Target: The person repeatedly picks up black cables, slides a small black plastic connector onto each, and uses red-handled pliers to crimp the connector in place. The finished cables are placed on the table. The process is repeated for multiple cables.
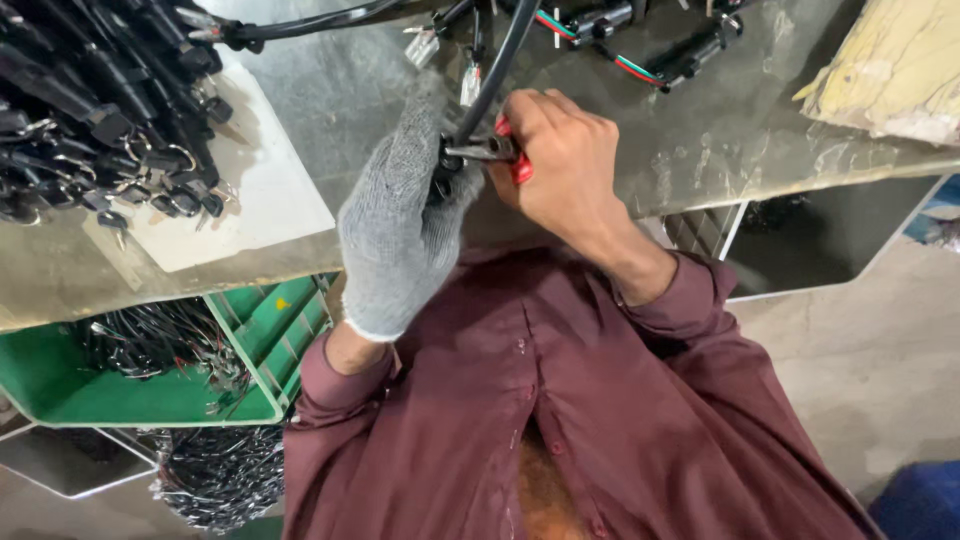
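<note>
Over the worktop edge: both hands meet above the scuffed grey worktop point(330, 100), close to the person's maroon shirt point(560, 400).
Left hand: the left hand point(400, 230), in a grey knit glove, is wrapped shut around the lower end of a black cable point(505, 55).
Right hand: the bare right hand point(560, 165) is clenched on red-handled pliers point(490, 150), whose metal nose points left and bites at the cable just above the gloved fist.
Cable position: it rises from the gloved fingers up to the far edge of the scene, touching both glove and pliers nose.
Handling: the cable looks light, bendy and rubber-sheathed, likely a little slick; holding it right beside the pliers nose, as the glove does, seems the steadiest spot.
Far side: wired connectors with red and green leads point(640, 45) lie further off.
Left side: a heap of black keyed parts point(100, 110) sits on white sheets; a green crate point(250, 360) of wires stands below.
</note>
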